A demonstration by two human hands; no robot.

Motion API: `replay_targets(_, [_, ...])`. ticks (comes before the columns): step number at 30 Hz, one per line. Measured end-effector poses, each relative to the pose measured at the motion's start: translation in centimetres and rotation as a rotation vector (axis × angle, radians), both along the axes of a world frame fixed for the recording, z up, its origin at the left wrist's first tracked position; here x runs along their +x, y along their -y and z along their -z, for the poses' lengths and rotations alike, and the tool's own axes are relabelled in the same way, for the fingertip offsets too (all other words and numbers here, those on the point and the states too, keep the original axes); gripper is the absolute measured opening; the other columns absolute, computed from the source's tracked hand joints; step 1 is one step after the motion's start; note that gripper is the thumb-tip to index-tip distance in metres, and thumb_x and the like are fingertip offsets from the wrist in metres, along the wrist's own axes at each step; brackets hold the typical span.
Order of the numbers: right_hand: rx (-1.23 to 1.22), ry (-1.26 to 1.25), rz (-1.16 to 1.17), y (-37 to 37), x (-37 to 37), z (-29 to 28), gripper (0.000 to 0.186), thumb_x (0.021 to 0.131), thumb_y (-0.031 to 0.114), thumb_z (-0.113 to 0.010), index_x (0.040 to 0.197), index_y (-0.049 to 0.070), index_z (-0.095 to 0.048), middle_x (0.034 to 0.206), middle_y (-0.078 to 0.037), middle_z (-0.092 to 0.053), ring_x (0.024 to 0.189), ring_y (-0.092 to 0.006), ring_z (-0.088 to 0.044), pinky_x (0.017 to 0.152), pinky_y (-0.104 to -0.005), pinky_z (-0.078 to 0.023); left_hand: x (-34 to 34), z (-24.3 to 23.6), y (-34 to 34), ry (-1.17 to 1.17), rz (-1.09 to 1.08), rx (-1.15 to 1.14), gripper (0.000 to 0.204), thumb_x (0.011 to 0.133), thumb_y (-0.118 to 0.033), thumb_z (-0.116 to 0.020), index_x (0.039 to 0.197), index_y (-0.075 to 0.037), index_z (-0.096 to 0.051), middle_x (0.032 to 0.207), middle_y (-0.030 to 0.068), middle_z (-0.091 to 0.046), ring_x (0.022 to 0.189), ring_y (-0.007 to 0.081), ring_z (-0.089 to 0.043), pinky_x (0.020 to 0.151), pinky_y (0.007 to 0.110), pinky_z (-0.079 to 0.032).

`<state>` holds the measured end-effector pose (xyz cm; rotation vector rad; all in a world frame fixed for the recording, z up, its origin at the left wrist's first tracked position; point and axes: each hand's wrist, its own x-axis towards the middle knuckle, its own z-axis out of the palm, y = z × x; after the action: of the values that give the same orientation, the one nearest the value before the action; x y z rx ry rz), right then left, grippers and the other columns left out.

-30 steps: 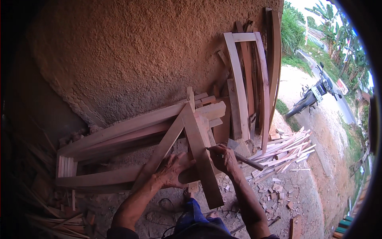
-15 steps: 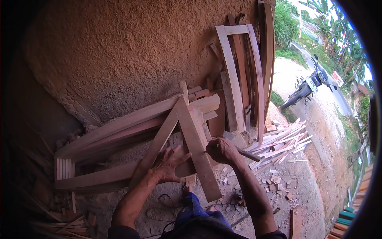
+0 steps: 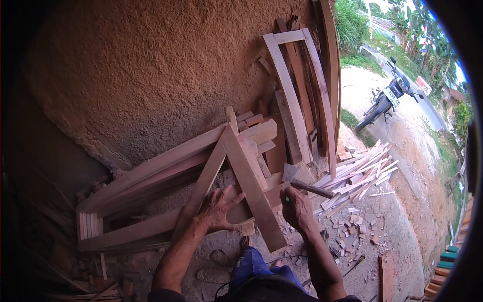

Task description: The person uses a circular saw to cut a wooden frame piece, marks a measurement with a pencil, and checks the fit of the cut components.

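Two planks meet in a peak and form an A shape over a stack of long wooden frames (image 3: 131, 236). My left hand (image 3: 217, 210) rests with spread fingers on the lower wood between them, its fingertips near the wide right plank (image 3: 254, 189). My right hand (image 3: 298, 209) is just right of that plank, fingers pinched round something small with a green spot, mostly hidden. Beside its fingertips is a tool with a grey metal head and dark handle (image 3: 313, 189), apparently resting on the wood; its kind is unclear.
A rough earthen wall (image 3: 166, 65) rises behind the frames. An upright wooden frame (image 3: 274, 53) and boards lean there. Thin wood strips (image 3: 359, 176) lie heaped at the right, with offcut blocks (image 3: 354, 229) nearer. A motorcycle (image 3: 382, 103) stands outside.
My right hand has drawn back from the wide plank, to the right and nearer me, uncovering more of the tool's head and handle. My left hand stays on the wood. The view has shifted slightly.
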<state>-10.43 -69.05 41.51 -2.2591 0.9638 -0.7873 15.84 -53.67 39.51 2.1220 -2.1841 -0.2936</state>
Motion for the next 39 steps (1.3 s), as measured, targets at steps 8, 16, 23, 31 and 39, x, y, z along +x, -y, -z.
replay_targets(8, [0.735,0.076,-0.135,-5.7,-3.4,7.4,0.05,0.099,0.049,-0.059,0.108,-0.001,-0.063,0.094,-0.022,-0.065,0.089,-0.0369,-0.065,0.079,-0.0442,-0.049,2.3,2.9,0.4,-0.206,0.025,-0.241,0.105,0.087,-0.073,-0.06,0.159,-0.003,-0.03,0.153,0.0306,-0.038,0.138,0.0483,-0.039,0.117,0.057,-0.029])
replay_targets(16, [0.57,0.046,0.167,-10.3,-9.5,2.8,0.044,0.099,0.043,-0.061,0.109,0.0,-0.064,0.091,-0.02,-0.067,0.085,-0.0333,-0.066,0.078,-0.0411,-0.051,-5.5,-4.9,1.6,-0.231,0.161,-0.516,0.054,0.101,-0.038,-0.058,0.139,0.0,-0.059,0.139,0.0226,-0.058,0.128,0.0388,-0.055,0.11,0.048,-0.043])
replay_targets(23, [0.667,0.171,0.312,-11.7,-17.3,5.3,0.036,0.102,0.038,-0.055,0.106,0.003,-0.065,0.092,-0.012,-0.066,0.096,-0.0247,-0.061,0.089,-0.0393,-0.047,4.0,-2.3,-1.8,-0.252,-0.372,-0.511,0.068,0.09,-0.042,-0.072,0.142,-0.002,-0.057,0.133,0.0216,-0.063,0.124,0.0406,-0.059,0.107,0.047,-0.045])
replay_targets(31, [0.824,0.481,0.461,-14.6,-24.8,5.0,0.035,0.105,0.033,-0.055,0.117,0.001,-0.062,0.099,-0.004,-0.067,0.085,-0.0124,-0.06,0.074,-0.0303,-0.051,4.9,3.0,-1.7,-0.141,-0.217,-0.118,0.102,0.074,-0.074,-0.074,0.138,0.002,-0.049,0.123,0.0279,-0.063,0.116,0.0462,-0.061,0.097,0.053,-0.05])
replay_targets(39, [0.854,0.461,0.465,-12.9,-23.0,4.7,0.037,0.107,0.031,-0.053,0.128,0.001,-0.059,0.106,-0.006,-0.069,0.09,-0.013,-0.062,0.078,-0.0293,-0.052,1.3,5.9,1.9,-0.194,-0.093,-0.172,0.086,0.083,-0.058,-0.071,0.14,0.002,-0.048,0.131,0.0261,-0.06,0.12,0.0446,-0.06,0.099,0.054,-0.049])
